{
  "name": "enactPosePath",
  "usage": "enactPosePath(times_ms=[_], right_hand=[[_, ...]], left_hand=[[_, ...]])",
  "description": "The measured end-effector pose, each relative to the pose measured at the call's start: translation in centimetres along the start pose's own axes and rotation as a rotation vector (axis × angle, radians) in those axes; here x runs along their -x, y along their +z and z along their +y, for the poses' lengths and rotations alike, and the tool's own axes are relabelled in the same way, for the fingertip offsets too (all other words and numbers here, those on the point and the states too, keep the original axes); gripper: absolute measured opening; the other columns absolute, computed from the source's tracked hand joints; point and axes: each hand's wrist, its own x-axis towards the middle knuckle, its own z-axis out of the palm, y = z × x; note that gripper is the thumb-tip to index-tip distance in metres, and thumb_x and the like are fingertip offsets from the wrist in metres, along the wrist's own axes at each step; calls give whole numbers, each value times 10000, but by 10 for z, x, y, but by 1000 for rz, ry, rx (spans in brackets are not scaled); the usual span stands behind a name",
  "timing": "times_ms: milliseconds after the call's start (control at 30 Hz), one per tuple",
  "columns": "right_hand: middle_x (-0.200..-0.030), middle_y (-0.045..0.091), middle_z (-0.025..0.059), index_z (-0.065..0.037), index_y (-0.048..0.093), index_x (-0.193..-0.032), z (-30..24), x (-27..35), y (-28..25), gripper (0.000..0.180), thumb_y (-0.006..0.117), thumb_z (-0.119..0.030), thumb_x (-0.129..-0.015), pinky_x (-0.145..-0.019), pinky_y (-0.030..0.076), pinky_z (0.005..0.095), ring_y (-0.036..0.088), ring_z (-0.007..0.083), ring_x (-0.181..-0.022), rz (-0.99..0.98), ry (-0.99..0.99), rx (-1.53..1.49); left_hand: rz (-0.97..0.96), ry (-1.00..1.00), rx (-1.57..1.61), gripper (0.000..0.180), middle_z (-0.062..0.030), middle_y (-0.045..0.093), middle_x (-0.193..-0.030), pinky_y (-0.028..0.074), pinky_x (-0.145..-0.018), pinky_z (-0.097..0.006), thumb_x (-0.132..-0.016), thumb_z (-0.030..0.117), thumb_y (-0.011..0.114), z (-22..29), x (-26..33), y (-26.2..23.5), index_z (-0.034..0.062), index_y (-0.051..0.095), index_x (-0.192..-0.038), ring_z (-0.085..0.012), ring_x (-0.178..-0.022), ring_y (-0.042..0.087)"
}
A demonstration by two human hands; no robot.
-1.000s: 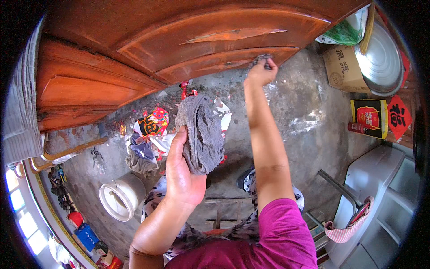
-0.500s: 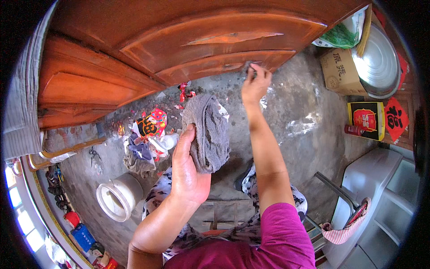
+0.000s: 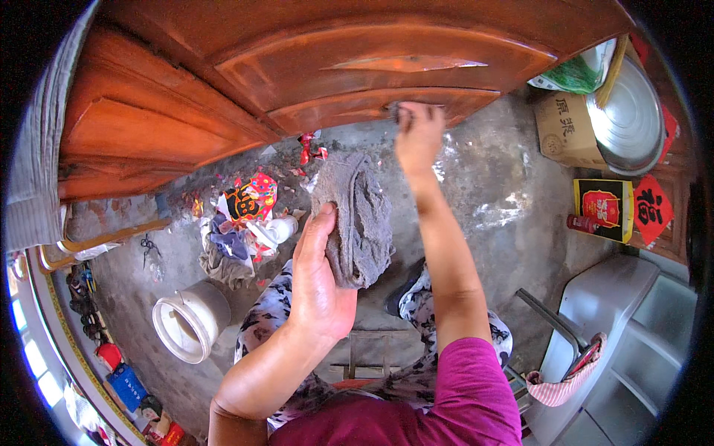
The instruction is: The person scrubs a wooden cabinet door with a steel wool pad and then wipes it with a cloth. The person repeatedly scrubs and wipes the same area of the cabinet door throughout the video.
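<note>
A folded grey cloth [image 3: 355, 223] stands up in my left hand [image 3: 321, 286], thumb along its near side and the fingers hidden behind it. My right hand [image 3: 422, 141] reaches forward to the lower panel of a reddish-brown wooden door [image 3: 387, 44]. Pinched in its fingertips is a small dark grey wad [image 3: 394, 111], pressed against the panel close to its bottom edge; its exact kind is too small to make out. Pale worn patches show on the door's curved mouldings.
Left of my legs stands a white bucket [image 3: 186, 327]. Crumpled red paper [image 3: 253, 199] and rags [image 3: 227, 256] litter the concrete floor. To the right are a cardboard box [image 3: 565, 130], a round metal lid [image 3: 628, 115], a black-and-yellow package [image 3: 604, 204] and a grey shelf unit [image 3: 606, 305].
My right hand has slid a little left along the lower door panel with the wad. The left hand still holds the cloth, and the whole view has shifted slightly.
</note>
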Motion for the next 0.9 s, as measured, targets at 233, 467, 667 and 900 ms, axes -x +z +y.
enactPosePath(times_ms=[233,467,667,900], right_hand=[[-1147,622,49,-227,737,-1041,8,-5,-4,117,704,-193,-935,-827,579,478,610,338,-1059,-227,-218,173],[-1163,605,71,-222,729,-1091,-18,8,6,183,651,-152,-941,-853,575,487,604,361,-1075,-148,-193,124],[-1176,625,60,-239,717,-1094,20,-4,-5,161,684,-183,-946,-862,566,470,616,348,-1079,-208,-204,223],[-1176,623,111,-83,647,-1148,83,-20,6,218,713,-46,-944,-906,525,406,626,282,-1048,216,518,-388]], left_hand=[[24,1,61,475,-52,666,-1377,455,-1106,-414,-1049,381,570,0,1,-9,92,584,-1425,-215,-1249,628],[-3,20,78,467,-54,674,-1360,469,-1090,-413,-1050,383,568,4,-1,-13,86,593,-1409,-219,-1225,639],[29,25,97,428,-52,685,-1315,486,-1061,-401,-1041,365,588,5,-1,-16,89,605,-1367,-207,-1193,648],[27,25,83,469,-67,692,-1318,491,-1067,-413,-1044,402,575,6,1,-17,89,599,-1392,-228,-1188,659]])
